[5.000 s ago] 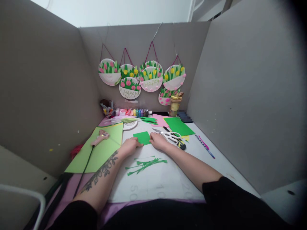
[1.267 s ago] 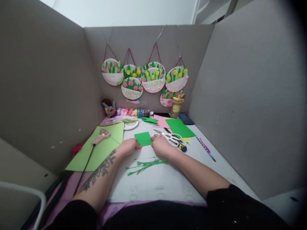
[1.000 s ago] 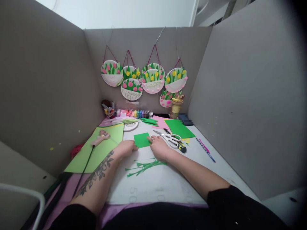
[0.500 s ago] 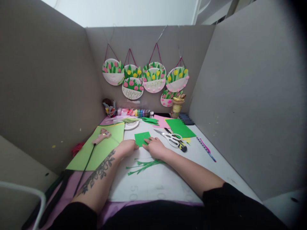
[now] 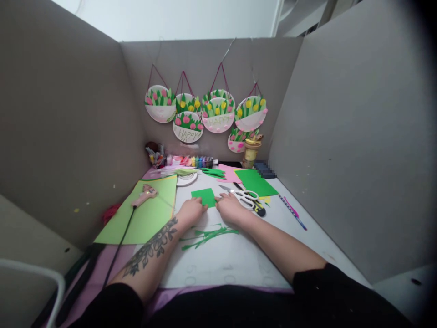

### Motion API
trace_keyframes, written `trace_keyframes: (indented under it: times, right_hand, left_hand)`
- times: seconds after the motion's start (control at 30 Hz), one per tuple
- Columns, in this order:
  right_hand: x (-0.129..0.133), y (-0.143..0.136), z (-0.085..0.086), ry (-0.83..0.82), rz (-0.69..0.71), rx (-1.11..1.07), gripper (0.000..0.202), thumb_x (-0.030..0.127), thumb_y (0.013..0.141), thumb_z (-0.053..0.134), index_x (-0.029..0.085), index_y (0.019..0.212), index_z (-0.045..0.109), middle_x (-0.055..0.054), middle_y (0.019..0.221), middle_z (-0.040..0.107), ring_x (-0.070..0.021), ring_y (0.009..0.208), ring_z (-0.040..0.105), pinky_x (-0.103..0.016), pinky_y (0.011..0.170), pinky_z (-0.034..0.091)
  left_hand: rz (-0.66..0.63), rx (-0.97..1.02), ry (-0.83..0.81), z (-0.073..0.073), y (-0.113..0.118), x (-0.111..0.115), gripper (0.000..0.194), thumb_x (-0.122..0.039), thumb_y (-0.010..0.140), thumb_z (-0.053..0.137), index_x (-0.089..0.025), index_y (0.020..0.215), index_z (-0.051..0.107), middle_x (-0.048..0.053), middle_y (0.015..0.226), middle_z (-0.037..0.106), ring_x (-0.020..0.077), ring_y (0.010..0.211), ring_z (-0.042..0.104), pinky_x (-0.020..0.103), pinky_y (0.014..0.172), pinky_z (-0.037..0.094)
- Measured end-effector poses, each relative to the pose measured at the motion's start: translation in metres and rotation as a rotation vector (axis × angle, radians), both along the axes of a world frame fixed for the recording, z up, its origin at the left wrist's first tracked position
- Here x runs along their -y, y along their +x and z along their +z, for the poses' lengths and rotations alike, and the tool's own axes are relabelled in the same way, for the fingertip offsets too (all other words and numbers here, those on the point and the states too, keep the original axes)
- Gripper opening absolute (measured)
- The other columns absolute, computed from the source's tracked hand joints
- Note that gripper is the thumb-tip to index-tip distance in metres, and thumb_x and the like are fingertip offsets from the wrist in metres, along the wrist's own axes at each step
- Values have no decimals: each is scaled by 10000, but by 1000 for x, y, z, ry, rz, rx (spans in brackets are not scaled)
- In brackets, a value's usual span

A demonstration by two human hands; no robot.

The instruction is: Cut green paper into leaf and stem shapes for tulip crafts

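A small square of green paper (image 5: 203, 196) lies in the middle of the white work mat. My left hand (image 5: 193, 211) is closed at its lower left edge, with the fingertips pressed on the paper. At the right edge my right hand (image 5: 230, 208) grips it with bent fingers; the thumbs are mostly hidden. Thin green paper strips (image 5: 208, 235) lie in a loose heap just below my hands. White-handled scissors (image 5: 244, 196) rest close to the right hand, on top of a black and yellow utility knife (image 5: 260, 211).
A pink hot glue gun (image 5: 145, 196) sits on light green sheets (image 5: 136, 225) at left. Behind lie a green sheet (image 5: 257, 181), pink paper (image 5: 228, 174), cut leaves (image 5: 213, 172) and white plates (image 5: 187, 179). Decorated plates (image 5: 218, 116) hang on the grey back panel; grey panels flank both sides.
My left hand has moved right along the paper's lower edge, and its fingertips now overlap the paper. My right hand has shifted rightward from the paper's lower side to its right edge.
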State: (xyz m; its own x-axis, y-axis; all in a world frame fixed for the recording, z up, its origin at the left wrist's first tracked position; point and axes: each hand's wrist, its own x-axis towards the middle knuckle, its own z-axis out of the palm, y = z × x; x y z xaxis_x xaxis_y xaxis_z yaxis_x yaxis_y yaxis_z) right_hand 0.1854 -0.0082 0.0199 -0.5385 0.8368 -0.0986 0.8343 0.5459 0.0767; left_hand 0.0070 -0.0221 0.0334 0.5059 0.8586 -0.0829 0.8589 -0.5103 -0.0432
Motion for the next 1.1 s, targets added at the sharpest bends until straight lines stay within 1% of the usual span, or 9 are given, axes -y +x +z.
trace_keyframes:
  times: [0.07,0.13,0.27,0.4,0.57,0.73,0.83,0.93,1.1]
  right_hand:
    - [1,-1,0,8,4,-3,268,152,837,505,159,1000,717,-148,1333,555,-326,1251,429,-470,988,323]
    - [1,-2,1,15,6,-5,257,149,830,511,153,981,718,-152,1302,576,-316,1225,453,-441,965,344]
    - [-3,1,0,16,12,-7,243,128,780,535,141,931,726,-154,1240,614,-305,1159,505,-407,918,383]
    - [-6,3,-5,0,69,-56,270,136,785,525,147,955,734,-151,1316,567,-308,1205,483,-396,930,401]
    - [-4,-18,-13,-13,166,-160,346,217,864,469,239,1130,688,-94,1470,423,-332,1317,387,-454,975,395]
    - [1,-38,-12,-51,150,-187,436,219,851,488,318,1259,606,-66,1499,384,-321,1353,338,-492,1012,362]
    - [2,-30,-9,-49,98,-154,450,212,829,516,318,1257,609,-77,1498,383,-339,1371,299,-530,1022,331]
    - [0,-13,-8,-45,26,-112,410,219,833,514,275,1218,643,-103,1495,385,-363,1379,274,-552,1034,298]
    - [-3,8,-12,-38,-49,-99,393,185,833,485,234,1175,673,-97,1485,403,-379,1368,287,-557,1043,270]
  left_hand:
    - [-41,-19,12,1,5,-1,423,-312,963,309,-177,1109,682,152,989,611,261,960,566,343,783,434]
    - [-32,-45,8,3,5,0,397,-295,953,335,-174,1080,691,157,987,613,273,967,563,350,769,432]
    - [35,-124,-58,14,-7,3,255,-180,866,469,-135,877,719,172,942,644,300,986,566,381,787,430]
    - [67,-165,-103,20,-20,4,240,-132,825,478,-137,855,715,178,963,670,307,986,581,399,785,447]
    - [63,-171,-82,12,-21,0,263,-137,824,454,-124,858,714,182,957,679,299,980,601,391,799,464]
    - [36,-175,-72,7,-25,-3,275,-156,823,442,-136,876,711,168,935,685,292,954,625,383,791,480]
    - [61,-141,-77,8,-27,-2,258,-166,815,452,-134,856,705,168,920,688,280,912,642,357,762,482]
    - [68,-115,-97,10,-27,-2,247,-163,795,460,-129,836,700,173,888,687,287,867,655,354,724,484]
    - [121,-26,-92,8,-26,-3,216,-154,773,477,-139,770,693,142,859,686,271,851,658,314,706,470]
